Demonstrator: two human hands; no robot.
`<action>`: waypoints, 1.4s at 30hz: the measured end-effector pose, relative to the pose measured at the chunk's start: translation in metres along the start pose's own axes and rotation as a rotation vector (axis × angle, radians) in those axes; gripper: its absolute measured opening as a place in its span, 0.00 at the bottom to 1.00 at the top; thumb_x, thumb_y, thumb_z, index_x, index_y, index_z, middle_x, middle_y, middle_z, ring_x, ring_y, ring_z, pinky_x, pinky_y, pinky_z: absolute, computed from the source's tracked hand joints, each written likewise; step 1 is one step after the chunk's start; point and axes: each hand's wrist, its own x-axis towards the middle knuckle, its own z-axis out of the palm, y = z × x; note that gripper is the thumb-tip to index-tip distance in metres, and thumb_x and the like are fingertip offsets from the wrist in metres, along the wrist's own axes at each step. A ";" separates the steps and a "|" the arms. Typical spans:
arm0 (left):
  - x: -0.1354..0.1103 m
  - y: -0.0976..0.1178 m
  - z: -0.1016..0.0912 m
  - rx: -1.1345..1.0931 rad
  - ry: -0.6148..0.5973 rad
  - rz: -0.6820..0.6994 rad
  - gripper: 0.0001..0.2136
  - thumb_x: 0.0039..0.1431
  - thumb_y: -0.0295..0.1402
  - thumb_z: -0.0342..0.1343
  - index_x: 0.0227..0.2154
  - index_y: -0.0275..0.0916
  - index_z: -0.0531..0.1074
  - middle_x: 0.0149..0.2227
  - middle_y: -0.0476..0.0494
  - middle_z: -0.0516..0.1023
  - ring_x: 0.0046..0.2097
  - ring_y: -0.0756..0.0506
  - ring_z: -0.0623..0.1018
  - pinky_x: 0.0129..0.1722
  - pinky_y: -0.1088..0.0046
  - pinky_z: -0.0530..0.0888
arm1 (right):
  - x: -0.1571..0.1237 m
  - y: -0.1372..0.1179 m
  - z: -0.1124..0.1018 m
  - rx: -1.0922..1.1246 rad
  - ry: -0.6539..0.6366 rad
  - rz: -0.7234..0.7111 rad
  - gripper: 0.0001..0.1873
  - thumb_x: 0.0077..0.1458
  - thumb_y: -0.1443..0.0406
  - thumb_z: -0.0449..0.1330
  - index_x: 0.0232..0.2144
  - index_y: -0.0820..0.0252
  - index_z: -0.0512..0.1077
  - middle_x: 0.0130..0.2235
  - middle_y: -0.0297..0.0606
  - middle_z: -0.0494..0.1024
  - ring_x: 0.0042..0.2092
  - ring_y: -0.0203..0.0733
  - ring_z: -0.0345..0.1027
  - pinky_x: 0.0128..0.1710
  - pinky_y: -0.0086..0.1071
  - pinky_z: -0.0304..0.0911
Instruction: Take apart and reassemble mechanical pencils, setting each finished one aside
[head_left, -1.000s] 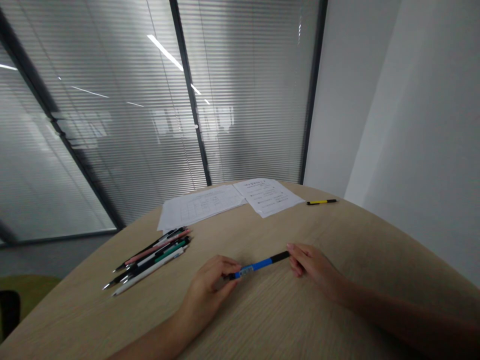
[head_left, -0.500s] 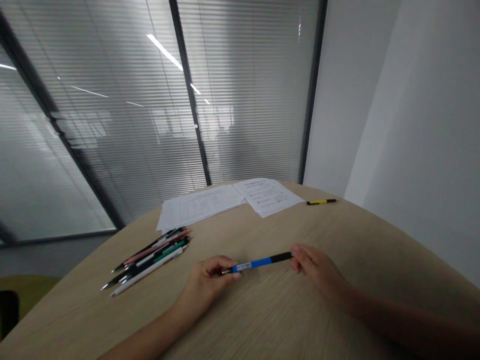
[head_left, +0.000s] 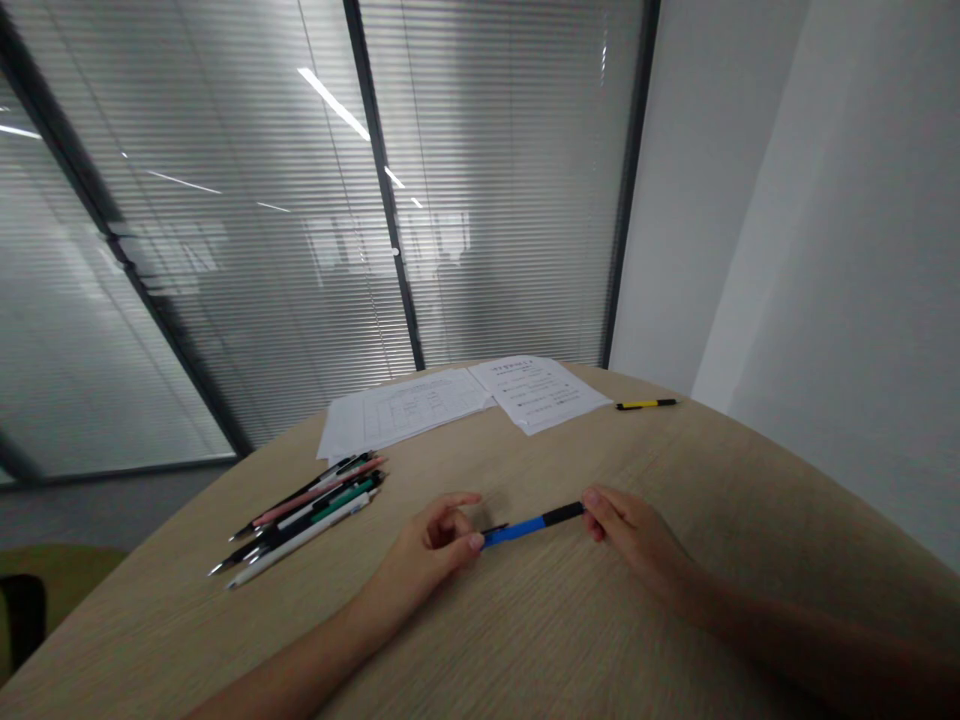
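A blue pen with a black end (head_left: pixel 534 524) is held level just above the round wooden table (head_left: pixel 525 640), between my two hands. My right hand (head_left: pixel 626 530) pinches its black right end with closed fingertips. My left hand (head_left: pixel 435 545) pinches the pen's left end between thumb and fingers, with the index finger lifted and stretched out. Both forearms rest on the table.
A bunch of several pens (head_left: pixel 304 510) lies to the left of my left hand. Two printed sheets (head_left: pixel 465 400) lie at the far side of the table. A yellow pen (head_left: pixel 645 404) lies alone at the far right. Glass walls with blinds stand behind.
My left hand has slid right along the pen, covering its left part, and its index finger has lifted. The right hand has stayed on the black end.
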 end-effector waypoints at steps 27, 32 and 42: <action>0.000 -0.004 0.000 0.038 0.004 0.033 0.12 0.43 0.37 0.58 0.32 0.37 0.72 0.24 0.49 0.75 0.25 0.51 0.70 0.26 0.77 0.66 | 0.010 0.008 0.005 0.220 -0.008 0.134 0.23 0.45 0.46 0.47 0.19 0.59 0.63 0.20 0.35 0.66 0.22 0.35 0.58 0.24 0.31 0.55; -0.003 0.002 0.000 0.111 -0.024 0.036 0.16 0.50 0.45 0.50 0.21 0.36 0.69 0.20 0.49 0.72 0.21 0.52 0.67 0.23 0.77 0.64 | 0.006 0.005 0.003 0.196 -0.030 0.089 0.22 0.47 0.47 0.47 0.18 0.59 0.63 0.21 0.35 0.67 0.23 0.35 0.58 0.24 0.30 0.55; -0.002 -0.001 0.000 0.044 -0.018 -0.068 0.21 0.50 0.49 0.48 0.31 0.34 0.72 0.22 0.46 0.75 0.21 0.50 0.68 0.23 0.75 0.64 | 0.010 0.007 0.004 0.176 -0.050 0.087 0.19 0.48 0.51 0.49 0.18 0.59 0.64 0.21 0.33 0.66 0.23 0.34 0.58 0.24 0.29 0.54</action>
